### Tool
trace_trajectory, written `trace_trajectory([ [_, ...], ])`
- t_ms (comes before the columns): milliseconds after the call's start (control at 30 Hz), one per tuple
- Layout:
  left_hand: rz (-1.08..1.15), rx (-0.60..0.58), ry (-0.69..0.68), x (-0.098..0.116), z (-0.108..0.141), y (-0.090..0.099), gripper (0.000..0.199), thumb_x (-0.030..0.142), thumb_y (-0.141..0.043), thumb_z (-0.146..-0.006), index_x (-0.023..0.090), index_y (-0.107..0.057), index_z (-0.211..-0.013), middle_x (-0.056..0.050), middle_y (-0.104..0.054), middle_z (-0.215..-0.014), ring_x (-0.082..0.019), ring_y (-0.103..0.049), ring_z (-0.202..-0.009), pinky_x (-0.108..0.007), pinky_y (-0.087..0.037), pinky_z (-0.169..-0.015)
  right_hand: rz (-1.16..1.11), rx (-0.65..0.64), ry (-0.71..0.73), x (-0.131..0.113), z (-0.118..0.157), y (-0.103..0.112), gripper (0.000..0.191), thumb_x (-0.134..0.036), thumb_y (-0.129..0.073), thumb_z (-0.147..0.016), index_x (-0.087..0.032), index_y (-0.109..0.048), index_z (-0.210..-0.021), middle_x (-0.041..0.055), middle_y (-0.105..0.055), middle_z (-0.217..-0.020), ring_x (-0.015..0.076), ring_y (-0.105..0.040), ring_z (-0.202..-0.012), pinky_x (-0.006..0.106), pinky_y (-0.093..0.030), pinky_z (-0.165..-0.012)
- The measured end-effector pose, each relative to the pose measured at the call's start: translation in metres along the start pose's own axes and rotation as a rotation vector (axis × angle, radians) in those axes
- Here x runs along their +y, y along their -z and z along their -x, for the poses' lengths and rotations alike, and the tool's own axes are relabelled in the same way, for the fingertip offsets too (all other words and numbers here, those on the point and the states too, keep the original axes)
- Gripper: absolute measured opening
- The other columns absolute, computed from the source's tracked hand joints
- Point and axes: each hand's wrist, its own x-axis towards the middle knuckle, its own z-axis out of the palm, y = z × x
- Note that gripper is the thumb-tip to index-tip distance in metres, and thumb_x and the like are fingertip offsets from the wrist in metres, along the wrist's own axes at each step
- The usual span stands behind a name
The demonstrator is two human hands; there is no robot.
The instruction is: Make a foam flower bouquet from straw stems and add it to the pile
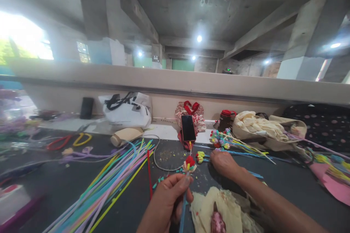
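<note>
My left hand (173, 193) pinches the blue stem (183, 213) of a pipe-cleaner flower (189, 164) between thumb and fingers. The flower stands upright, with a red and yellow middle and paler petals. To the right, my right hand (225, 164) is low over the table with its fingers curled; the fingertips are hidden, and I cannot tell what is in them. Just left of it lies a small yellow flower (201, 157) on a blue stem. Beyond that hand is a bunch of many-coloured flowers (221, 138) with long stems.
Loose pipe cleaners (109, 189) spread across the left of the dark table. Near me lies a cream cloth (202, 204) with a pinkish-brown object (218, 222) on it. Behind stand a phone (188, 128), a white bag (127, 111) and a dark bottle (225, 119). Scissors (58, 142) lie far left.
</note>
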Motion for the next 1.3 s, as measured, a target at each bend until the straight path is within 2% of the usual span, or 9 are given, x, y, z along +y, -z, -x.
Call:
trace_trajectory([
  [100,0.023,0.013,-0.027,0.001,0.002,-0.001,0.023,0.037,-0.06,-0.066,0.015,-0.055,-0.065,0.005,-0.053,-0.044,0.001,-0.027,-0.027,-0.012,-0.012,-0.031,-0.065,0.073,0.012,0.004,0.005,0.009,0.017,-0.011,-0.038,-0.081,-0.012,-0.055,-0.081,0.0106,-0.061,-0.08,0.0181,-0.057,-0.072,0.026,-0.037,-0.058],
  [267,0.054,-0.006,-0.062,-0.004,-0.005,-0.001,0.024,0.039,-0.059,-0.066,0.015,-0.054,-0.065,0.002,-0.058,-0.045,0.001,-0.026,-0.026,-0.014,-0.011,-0.031,-0.216,0.191,-0.009,0.013,0.015,0.034,0.015,-0.015,-0.035,-0.081,-0.017,-0.05,-0.078,0.0026,-0.06,-0.072,0.0143,-0.056,-0.065,0.023,-0.035,-0.057],
  [467,-0.019,-0.024,-0.081,-0.009,-0.012,0.005,0.033,0.045,-0.064,-0.058,0.014,-0.058,-0.067,0.003,-0.057,-0.044,-0.002,-0.029,-0.024,-0.016,-0.015,-0.028,-0.419,0.284,-0.013,-0.003,0.034,0.086,0.012,-0.02,-0.036,-0.081,-0.019,-0.047,-0.075,-0.0036,-0.051,-0.059,0.0103,-0.045,-0.052,0.02,-0.033,-0.049],
  [567,-0.048,-0.014,-0.085,-0.003,-0.006,0.004,0.035,0.045,-0.064,-0.057,0.014,-0.061,-0.073,0.003,-0.058,-0.049,-0.002,-0.031,-0.025,-0.016,-0.016,-0.029,-0.808,0.317,-0.059,-0.023,0.05,0.118,0.015,-0.025,-0.041,-0.08,-0.018,-0.049,-0.069,-0.0043,-0.045,-0.056,0.0097,-0.039,-0.05,0.02,-0.03,-0.046],
  [667,-0.084,0.013,-0.139,0.005,0.005,-0.001,0.029,0.039,-0.065,-0.058,0.013,-0.062,-0.07,0.002,-0.058,-0.051,-0.002,-0.035,-0.032,-0.016,-0.02,-0.033,-1.164,0.247,-0.084,-0.041,0.069,0.145,0.011,-0.028,-0.048,-0.078,-0.018,-0.054,-0.076,-0.0057,-0.043,-0.054,0.0076,-0.035,-0.046,0.019,-0.027,-0.042],
  [800,-0.065,0.039,-0.164,0.012,0.019,-0.003,0.022,0.03,-0.068,-0.056,0.013,-0.06,-0.067,0.001,-0.058,-0.051,-0.003,-0.037,-0.036,-0.016,-0.021,-0.036,-1.518,0.182,-0.118,-0.057,0.093,0.166,0.017,-0.034,-0.058,-0.073,-0.02,-0.057,-0.082,-0.0056,-0.047,-0.052,0.0047,-0.033,-0.038,0.018,-0.023,-0.036],
  [967,-0.037,0.02,-0.226,0.026,0.042,-0.007,0.02,0.03,-0.066,-0.06,0.014,-0.053,-0.059,0.003,-0.055,-0.048,-0.002,-0.034,-0.037,-0.014,-0.021,-0.038,-1.792,0.13,-0.131,-0.07,0.109,0.171,0.015,-0.032,-0.063,-0.069,-0.017,-0.057,-0.07,-0.0023,-0.056,-0.057,0.0012,-0.032,-0.034,0.015,-0.018,-0.032],
  [1100,-0.085,0.006,-0.298,0.036,0.068,-0.015,0.022,0.035,-0.063,-0.063,0.014,-0.055,-0.064,0.003,-0.056,-0.048,-0.001,-0.029,-0.031,-0.015,-0.016,-0.033,-1.941,0.097,-0.135,-0.086,0.119,0.161,0.015,-0.031,-0.063,-0.07,-0.017,-0.056,-0.069,-0.0039,-0.054,-0.052,0.0004,-0.03,-0.033,0.014,-0.016,-0.031],
  [1300,-0.162,-0.057,-0.25,0.024,0.113,-0.014,0.029,0.04,-0.071,-0.051,0.015,-0.062,-0.062,0.003,-0.057,-0.045,-0.002,-0.031,-0.028,-0.016,-0.018,-0.03,-2.119,0.254,-0.166,-0.107,0.145,0.136,0.019,-0.036,-0.063,-0.069,-0.019,-0.055,-0.072,-0.0048,-0.054,-0.051,0.0032,-0.036,-0.036,0.015,-0.028,-0.037],
])
